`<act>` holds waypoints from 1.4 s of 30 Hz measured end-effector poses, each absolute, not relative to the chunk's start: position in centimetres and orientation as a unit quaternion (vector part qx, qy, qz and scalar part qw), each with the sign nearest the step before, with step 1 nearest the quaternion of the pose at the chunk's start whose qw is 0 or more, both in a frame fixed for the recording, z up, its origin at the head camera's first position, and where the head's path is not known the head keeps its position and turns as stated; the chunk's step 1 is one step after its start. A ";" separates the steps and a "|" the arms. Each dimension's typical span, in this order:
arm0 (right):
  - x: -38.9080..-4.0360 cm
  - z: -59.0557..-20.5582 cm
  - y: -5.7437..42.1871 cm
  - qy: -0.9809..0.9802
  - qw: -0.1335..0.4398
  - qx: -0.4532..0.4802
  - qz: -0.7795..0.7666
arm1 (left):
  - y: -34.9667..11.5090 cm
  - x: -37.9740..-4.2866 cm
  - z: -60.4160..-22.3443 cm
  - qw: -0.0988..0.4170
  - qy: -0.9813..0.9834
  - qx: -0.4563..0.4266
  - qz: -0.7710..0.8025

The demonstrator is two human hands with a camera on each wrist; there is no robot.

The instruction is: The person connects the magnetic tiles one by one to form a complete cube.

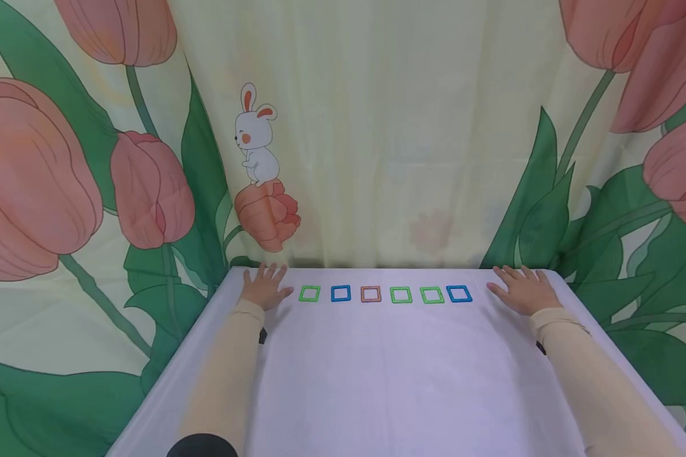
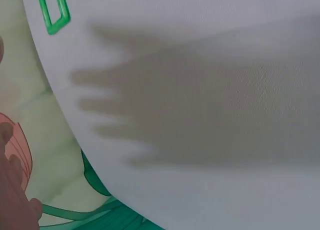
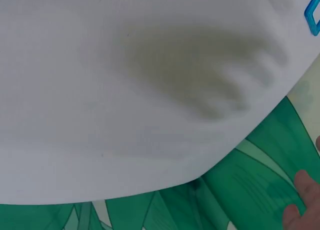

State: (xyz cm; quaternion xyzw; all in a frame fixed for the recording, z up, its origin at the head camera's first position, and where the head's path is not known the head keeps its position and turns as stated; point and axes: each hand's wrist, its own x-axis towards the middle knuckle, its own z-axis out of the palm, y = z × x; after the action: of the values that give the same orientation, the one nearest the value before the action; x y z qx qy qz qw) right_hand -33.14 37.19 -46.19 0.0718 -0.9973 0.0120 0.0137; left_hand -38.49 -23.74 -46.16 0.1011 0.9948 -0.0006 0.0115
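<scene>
A row of several small four-sided outline frames lies along the far edge of the white table. From left to right come a green frame (image 1: 309,300), a blue frame (image 1: 341,300), an orange-brown frame (image 1: 371,301), two more green ones and a blue frame (image 1: 460,301). My left hand (image 1: 261,291), fingers spread, is over the far left corner, just left of the first green frame. Over the far right corner my right hand (image 1: 526,294) is spread too, right of the last blue frame. Both hands hold nothing and cast shadows on the cloth.
A white cloth covers the table (image 1: 400,381), whose far edge meets a curtain (image 1: 377,158) printed with tulips and a rabbit. More of the printed curtain hangs beyond the left and right table edges. Dark bands sit on both wrists.
</scene>
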 end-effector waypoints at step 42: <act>-35.8 -51.5 33.0 -0.983 0.089 0.155 -0.049 | -19.0 -37.2 -51.0 0.027 0.980 0.196 -0.033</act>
State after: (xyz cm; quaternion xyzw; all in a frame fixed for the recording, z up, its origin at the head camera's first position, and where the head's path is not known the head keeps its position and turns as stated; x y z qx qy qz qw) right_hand -35.84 33.04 -51.52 0.1553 -0.9826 -0.0488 0.0895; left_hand -37.20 -19.00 -51.02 0.1958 0.9797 -0.0325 0.0273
